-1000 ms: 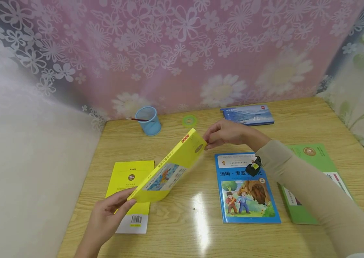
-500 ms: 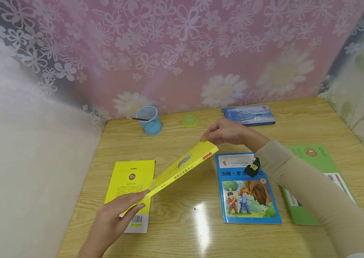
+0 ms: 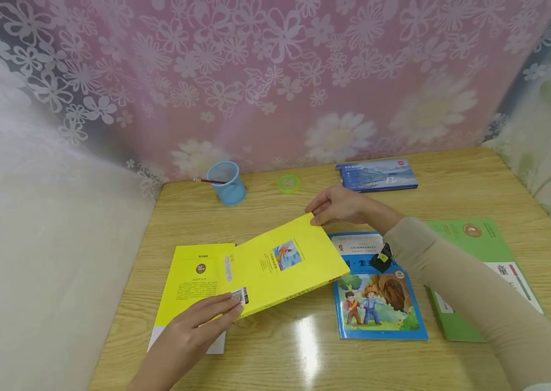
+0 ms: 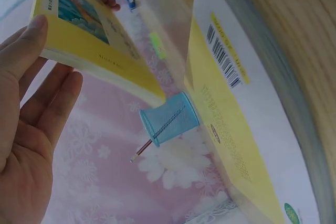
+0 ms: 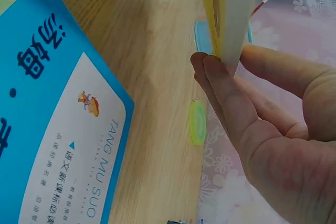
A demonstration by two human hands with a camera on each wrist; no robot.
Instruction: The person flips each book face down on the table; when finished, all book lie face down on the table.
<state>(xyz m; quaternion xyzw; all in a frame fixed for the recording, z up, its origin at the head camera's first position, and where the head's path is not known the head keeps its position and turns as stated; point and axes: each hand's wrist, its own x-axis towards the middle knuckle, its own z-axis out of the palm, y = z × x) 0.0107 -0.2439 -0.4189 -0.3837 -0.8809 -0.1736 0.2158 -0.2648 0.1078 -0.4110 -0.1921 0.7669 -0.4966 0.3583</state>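
Note:
A yellow book [image 3: 255,258] is held up above the table between both hands, its back cover with a small picture and a barcode facing upward. My left hand [image 3: 197,331] grips its near left corner; in the left wrist view the thumb lies on one cover and the fingers on the other. My right hand [image 3: 341,206] pinches the far right corner, fingers below and thumb on top, as the right wrist view shows. Below the left hand lies a second yellow book [image 3: 189,271] with a white bottom band. A blue picture book [image 3: 378,304] lies under the right forearm, partly covered.
A green book [image 3: 480,244] lies at the right, partly behind the sleeve. Along the back stand a blue mesh pen cup [image 3: 230,187] with a pencil, a green tape roll [image 3: 288,183] and a blue flat box [image 3: 378,175]. A floral curtain [image 3: 275,81] hangs behind the table.
The held yellow book has turned over in the hands: its picture cover faced me, then its spine, and now its back cover lies upward, nearly flat. Both hands keep hold of it.

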